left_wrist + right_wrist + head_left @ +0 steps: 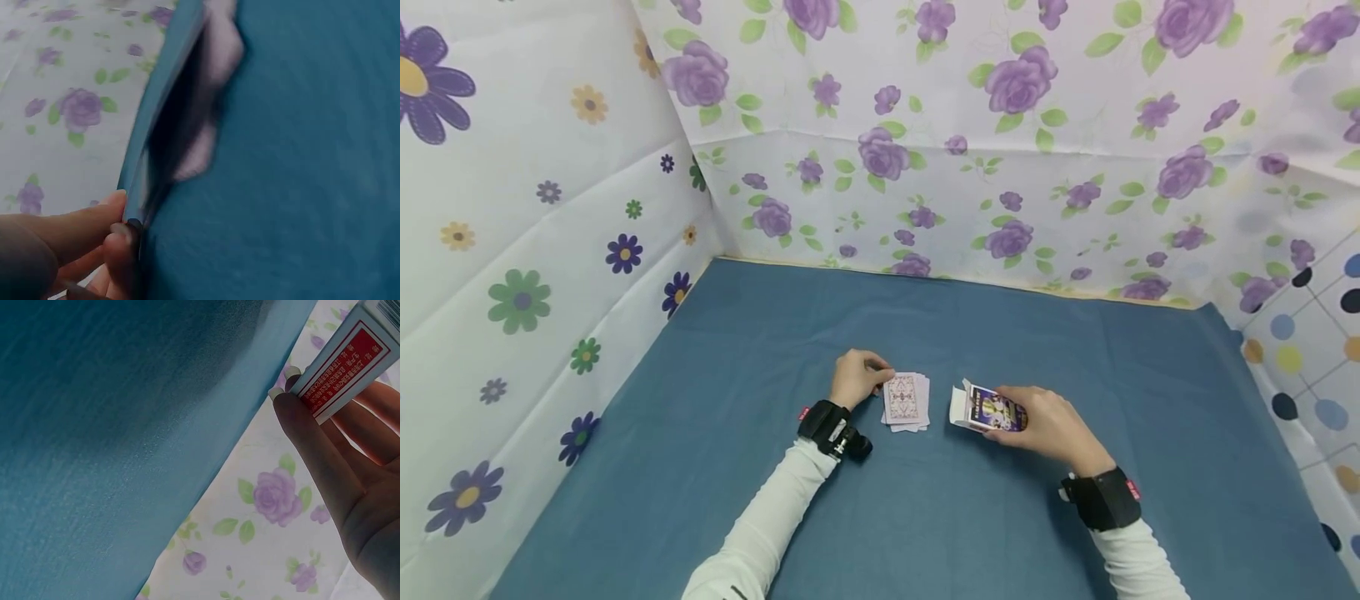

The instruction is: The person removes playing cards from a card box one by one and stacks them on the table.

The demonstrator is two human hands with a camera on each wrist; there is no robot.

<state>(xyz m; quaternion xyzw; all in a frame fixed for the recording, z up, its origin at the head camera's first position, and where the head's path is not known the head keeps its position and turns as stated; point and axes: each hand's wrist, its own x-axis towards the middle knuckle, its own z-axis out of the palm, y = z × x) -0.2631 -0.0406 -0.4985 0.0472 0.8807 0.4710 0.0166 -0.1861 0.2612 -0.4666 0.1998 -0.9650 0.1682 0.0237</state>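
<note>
On the blue cloth lies a small pile of playing cards (904, 402), the top one with a red-patterned back, the edges uneven. My left hand (855, 377) is at the pile's upper left corner. In the left wrist view its thumb and fingers pinch the edge of a playing card (145, 175), seen nearly edge-on and dark, with pale blurred cards behind. My right hand (1037, 421) grips the card box (995, 410) right of the pile. The box's white end flap stands open toward the cards. In the right wrist view, the box's red-and-white side (344, 365) shows between thumb and fingers.
The blue cloth (925, 517) covers the table under both hands. Behind it hangs a floral curtain (955, 217), with a flower-printed sheet (550, 250) on the left and a dotted one (1311, 392) on the right. Each wrist wears a black strap with a camera.
</note>
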